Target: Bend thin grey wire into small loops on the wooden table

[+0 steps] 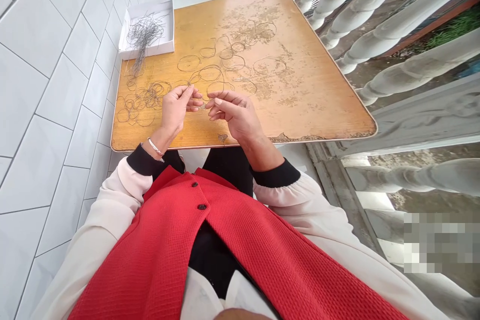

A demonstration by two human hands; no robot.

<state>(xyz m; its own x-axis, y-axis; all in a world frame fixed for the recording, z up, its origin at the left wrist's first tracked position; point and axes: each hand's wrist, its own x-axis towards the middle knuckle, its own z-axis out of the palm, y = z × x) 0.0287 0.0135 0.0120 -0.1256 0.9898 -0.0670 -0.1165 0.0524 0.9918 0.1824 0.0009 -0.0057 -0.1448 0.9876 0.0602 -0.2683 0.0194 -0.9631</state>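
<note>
There are one left hand [175, 111], one right hand [236, 115], one white cardboard box [165, 20], one wooden table [303, 95], one bracelet [155, 146], two buttons [198, 195], and thin wire loops [188, 63], too many for exact counting.

Thin wire loops [226, 53] lie scattered; straight strands [142, 35] fill a box [173, 25].

Worn wooden table [318, 105], wire loops [142, 102], white box [148, 50]

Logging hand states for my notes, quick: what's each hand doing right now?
Left hand: closed, pinching thin wire.
Right hand: fingers curled; cannot tell if it holds anything.
</note>
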